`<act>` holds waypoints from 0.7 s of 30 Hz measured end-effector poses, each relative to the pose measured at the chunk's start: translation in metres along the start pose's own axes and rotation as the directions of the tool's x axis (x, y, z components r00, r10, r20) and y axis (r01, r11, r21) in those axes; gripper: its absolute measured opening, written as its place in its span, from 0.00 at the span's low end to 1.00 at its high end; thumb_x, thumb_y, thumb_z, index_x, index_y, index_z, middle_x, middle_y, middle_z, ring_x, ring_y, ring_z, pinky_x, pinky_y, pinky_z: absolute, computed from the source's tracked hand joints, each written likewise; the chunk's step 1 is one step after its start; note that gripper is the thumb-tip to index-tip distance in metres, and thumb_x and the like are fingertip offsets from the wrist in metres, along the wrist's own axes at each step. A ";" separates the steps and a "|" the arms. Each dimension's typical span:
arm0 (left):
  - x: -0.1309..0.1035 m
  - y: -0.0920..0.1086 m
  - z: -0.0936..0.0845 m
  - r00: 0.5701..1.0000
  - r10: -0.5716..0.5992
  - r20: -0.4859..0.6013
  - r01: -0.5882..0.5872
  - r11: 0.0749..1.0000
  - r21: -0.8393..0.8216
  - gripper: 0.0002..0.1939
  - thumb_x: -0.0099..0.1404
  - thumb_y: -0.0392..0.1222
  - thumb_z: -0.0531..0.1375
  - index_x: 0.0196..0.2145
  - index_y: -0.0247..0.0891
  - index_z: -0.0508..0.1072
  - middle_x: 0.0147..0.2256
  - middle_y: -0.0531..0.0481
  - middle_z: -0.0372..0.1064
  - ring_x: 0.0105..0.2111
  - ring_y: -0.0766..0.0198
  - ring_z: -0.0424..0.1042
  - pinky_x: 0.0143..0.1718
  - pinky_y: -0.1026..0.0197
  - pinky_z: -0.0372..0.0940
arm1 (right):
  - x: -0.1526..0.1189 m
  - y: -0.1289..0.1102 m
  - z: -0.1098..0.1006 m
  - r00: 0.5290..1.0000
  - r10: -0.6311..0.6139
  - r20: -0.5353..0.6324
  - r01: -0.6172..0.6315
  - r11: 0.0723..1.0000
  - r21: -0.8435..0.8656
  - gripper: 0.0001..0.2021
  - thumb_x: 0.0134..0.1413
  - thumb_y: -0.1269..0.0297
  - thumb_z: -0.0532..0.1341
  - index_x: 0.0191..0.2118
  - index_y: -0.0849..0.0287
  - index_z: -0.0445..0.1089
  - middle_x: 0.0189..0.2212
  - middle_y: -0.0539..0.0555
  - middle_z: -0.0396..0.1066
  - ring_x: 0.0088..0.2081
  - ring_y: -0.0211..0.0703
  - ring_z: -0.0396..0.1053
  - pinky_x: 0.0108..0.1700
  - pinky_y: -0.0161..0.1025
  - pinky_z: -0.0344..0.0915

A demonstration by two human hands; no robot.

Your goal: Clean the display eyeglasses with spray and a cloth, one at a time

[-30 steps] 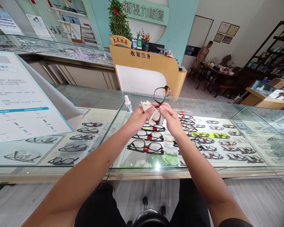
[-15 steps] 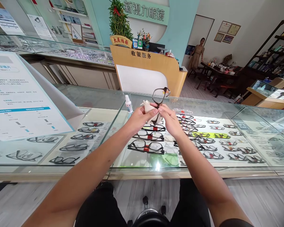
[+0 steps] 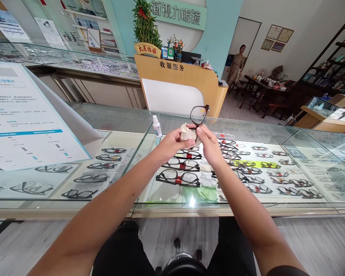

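My left hand pinches a beige cleaning cloth against the lower lens of a pair of dark-framed glasses. My right hand grips the glasses at the frame, just right of the cloth. One lens sticks up above my fingers; the other is hidden under the cloth. Both hands hover over the glass display counter, which is filled with rows of glasses.
A small white spray bottle stands on the counter left of my hands. A large printed sign leans at the left. A wooden cashier desk stands behind, and a person stands by a dark table at the back right.
The cloth has bunched up higher on the lens and the glasses have shifted slightly right. The person at the back has stepped a little left.
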State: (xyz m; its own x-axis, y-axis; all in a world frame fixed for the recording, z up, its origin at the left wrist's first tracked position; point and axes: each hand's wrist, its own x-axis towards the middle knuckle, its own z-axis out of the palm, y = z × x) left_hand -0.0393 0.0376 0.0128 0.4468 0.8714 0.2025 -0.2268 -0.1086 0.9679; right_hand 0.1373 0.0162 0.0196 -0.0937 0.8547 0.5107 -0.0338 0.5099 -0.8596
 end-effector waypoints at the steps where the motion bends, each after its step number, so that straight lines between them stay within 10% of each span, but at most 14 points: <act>1: 0.000 -0.001 0.000 1.000 0.010 0.017 -0.010 1.000 -0.007 0.42 0.56 0.54 0.81 0.64 0.41 0.76 0.43 0.50 0.77 0.41 0.62 0.72 0.46 0.61 0.67 | 0.000 0.000 0.000 1.000 0.015 -0.003 -0.015 1.000 0.017 0.23 0.69 0.40 0.63 0.31 0.54 0.71 0.37 0.51 0.64 0.43 0.46 0.64 0.56 0.46 0.65; 12: -0.003 0.002 0.009 0.998 0.046 -0.040 -0.043 0.997 0.069 0.42 0.58 0.58 0.78 0.65 0.39 0.75 0.43 0.49 0.80 0.40 0.60 0.75 0.44 0.60 0.69 | -0.002 0.004 0.001 0.993 0.114 -0.005 -0.114 0.993 0.040 0.24 0.68 0.36 0.61 0.45 0.52 0.82 0.41 0.53 0.72 0.44 0.47 0.69 0.49 0.43 0.69; 21: 0.000 -0.010 0.010 0.959 0.135 -0.248 -0.129 0.991 0.040 0.33 0.62 0.68 0.74 0.50 0.38 0.80 0.34 0.51 0.77 0.31 0.63 0.73 0.37 0.60 0.70 | -0.005 -0.003 0.011 0.999 -0.028 0.026 0.029 0.999 -0.028 0.28 0.70 0.35 0.61 0.28 0.53 0.65 0.34 0.51 0.64 0.41 0.46 0.65 0.51 0.45 0.65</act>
State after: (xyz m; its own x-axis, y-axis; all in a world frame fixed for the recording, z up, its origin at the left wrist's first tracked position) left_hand -0.0285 0.0338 0.0044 0.1833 0.9401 0.2875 -0.2475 -0.2389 0.9390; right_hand 0.1265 0.0097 0.0193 -0.1184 0.8373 0.5338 -0.0084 0.5367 -0.8437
